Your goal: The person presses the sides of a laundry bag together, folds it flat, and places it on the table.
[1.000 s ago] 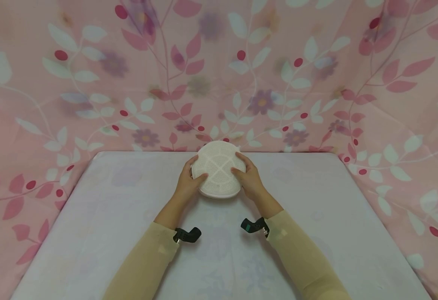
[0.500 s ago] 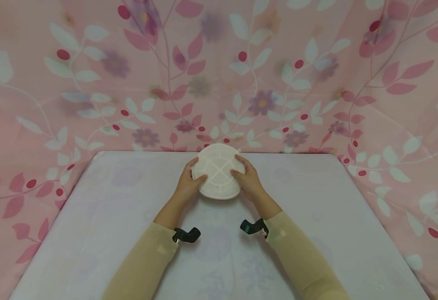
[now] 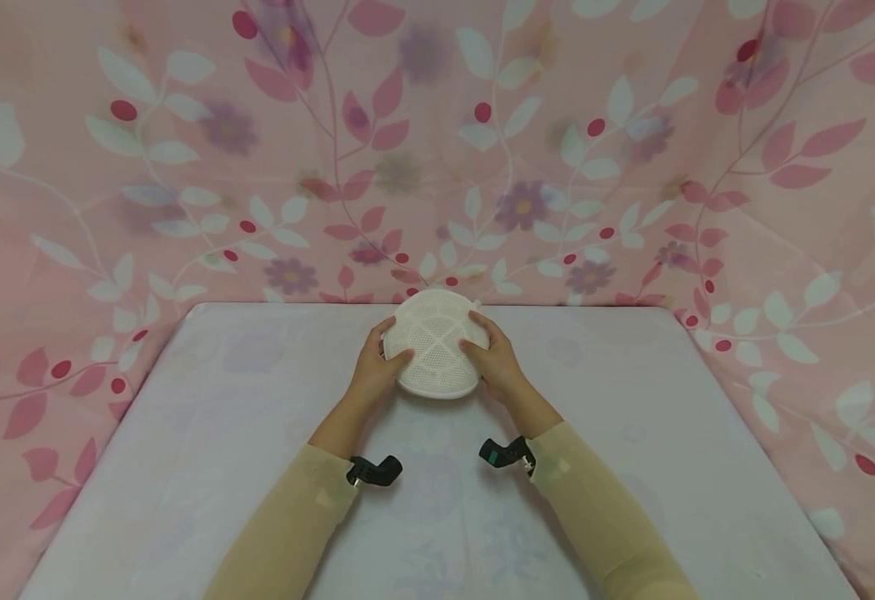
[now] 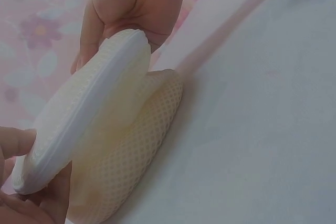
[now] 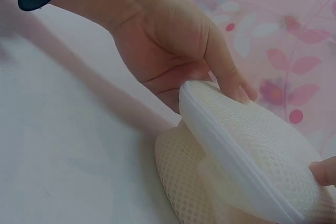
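Two-handed, held the white mesh bag [image 3: 437, 343] near frame centre, pinched in half-closed left hand [image 3: 375, 363] and right hand [image 3: 502, 360]; tipped its top slightly lower than a second ago, apparently only adjusting.

Head view's fwd/down, farther; wrist views, close, opp. sides, share mesh bag [image 3: 437, 343].
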The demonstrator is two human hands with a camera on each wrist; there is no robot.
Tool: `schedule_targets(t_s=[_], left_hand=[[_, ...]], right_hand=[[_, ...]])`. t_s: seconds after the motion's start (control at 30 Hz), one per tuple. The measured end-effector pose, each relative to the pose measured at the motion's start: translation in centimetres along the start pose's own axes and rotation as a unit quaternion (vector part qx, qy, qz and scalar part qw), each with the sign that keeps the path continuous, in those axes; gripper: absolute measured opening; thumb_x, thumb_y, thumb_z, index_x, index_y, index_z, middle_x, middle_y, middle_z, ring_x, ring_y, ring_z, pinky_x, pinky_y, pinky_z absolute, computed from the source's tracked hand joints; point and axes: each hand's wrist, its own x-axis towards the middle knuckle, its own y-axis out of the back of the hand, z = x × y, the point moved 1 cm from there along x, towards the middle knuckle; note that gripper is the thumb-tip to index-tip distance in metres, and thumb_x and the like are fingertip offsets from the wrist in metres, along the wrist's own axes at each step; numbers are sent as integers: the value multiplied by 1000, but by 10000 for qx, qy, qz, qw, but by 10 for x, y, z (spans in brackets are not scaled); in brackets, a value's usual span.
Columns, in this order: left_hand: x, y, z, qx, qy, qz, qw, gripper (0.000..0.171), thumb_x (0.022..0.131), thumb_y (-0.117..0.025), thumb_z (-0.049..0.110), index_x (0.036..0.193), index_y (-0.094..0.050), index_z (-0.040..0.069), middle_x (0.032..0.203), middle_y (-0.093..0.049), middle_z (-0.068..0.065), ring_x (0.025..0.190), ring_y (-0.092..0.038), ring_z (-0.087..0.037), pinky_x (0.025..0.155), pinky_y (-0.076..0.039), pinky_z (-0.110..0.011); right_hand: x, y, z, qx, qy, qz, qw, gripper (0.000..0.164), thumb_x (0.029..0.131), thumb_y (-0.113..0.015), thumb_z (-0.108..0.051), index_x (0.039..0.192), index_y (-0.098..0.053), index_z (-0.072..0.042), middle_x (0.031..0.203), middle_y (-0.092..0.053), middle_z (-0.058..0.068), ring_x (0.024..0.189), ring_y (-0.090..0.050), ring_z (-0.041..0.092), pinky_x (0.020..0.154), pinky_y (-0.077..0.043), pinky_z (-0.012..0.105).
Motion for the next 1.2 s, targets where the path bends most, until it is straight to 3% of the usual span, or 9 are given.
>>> schedule_targets(t_s=[0.17, 0.3, 0.4, 0.63, 0.8, 0.9, 1.1, 1.2], left_hand=[[-1, 0, 0, 96, -96, 68, 9999, 59, 86, -65, 20, 138, -37, 29, 145, -33, -2, 130, -32, -20, 105, -29, -41], [0, 0, 0, 205, -221, 22, 9995, 54, 87, -65, 21, 136, -42, 28, 143, -36, -1, 125, -39, -20, 101, -34, -40], [0, 0, 0, 397, -217, 46, 9990, 52, 87, -65, 23, 135, -45, 28, 141, -39, 0, 118, -43, -19, 97, -38, -39], [1, -2, 1, 509, -270, 110, 9983, 52, 87, -65, 23, 135, -45, 26, 139, -41, -1, 109, -48, -22, 93, -41, -40], [2, -2, -1, 806, -511, 317, 9949, 51, 86, -65, 23, 134, -47, 21, 139, -41, -7, 127, -36, -20, 104, -31, -39], [1, -3, -1, 1105, -674, 430, 9907, 53, 86, -66, 25, 134, -48, 16, 137, -40, -12, 128, -35, -23, 105, -30, -39], [-1, -7, 3, 1794, -868, 459, 9789, 62, 82, -68, 33, 136, -45, 11, 141, -32, -15, 129, -33, -29, 106, -27, -42], [-2, -8, 4, 2192, -1056, 526, 9685, 65, 81, -69, 37, 136, -45, 11, 144, -28, -13, 129, -32, -32, 104, -29, -46]], right_hand=[[-1, 0, -1, -66, 41, 1, 10000, 57, 88, -62, -13, 138, -39, -29, 151, -17, -4, 132, -24, 13, 106, -29, 35], [-2, 3, -3, -796, 273, 116, 9964, 56, 89, -62, -21, 138, -39, -29, 150, -21, -2, 135, -20, 14, 109, -21, 37], [-2, 6, -4, -1522, 483, 228, 9869, 55, 88, -62, -28, 138, -39, -30, 149, -26, -1, 136, -20, 15, 110, -18, 39], [0, 9, -4, -2220, 666, 303, 9723, 57, 87, -63, -34, 138, -39, -29, 147, -30, 3, 136, -22, 21, 109, -21, 43], [0, 7, -6, -2840, 830, 474, 9540, 57, 88, -61, -34, 139, -40, -22, 140, -31, 13, 129, -32, 30, 105, -27, 46], [0, 5, -7, -3189, 979, 558, 9411, 55, 89, -61, -32, 138, -41, -17, 138, -31, 16, 127, -35, 32, 104, -29, 45], [1, 2, -7, -3966, 1368, 676, 9052, 52, 90, -59, -31, 136, -45, -13, 140, -31, 18, 126, -36, 34, 102, -33, 45], [-1, -1, -7, -4286, 1559, 734, 8869, 51, 90, -59, -31, 136, -46, -14, 141, -32, 16, 125, -36, 34, 99, -36, 46]])
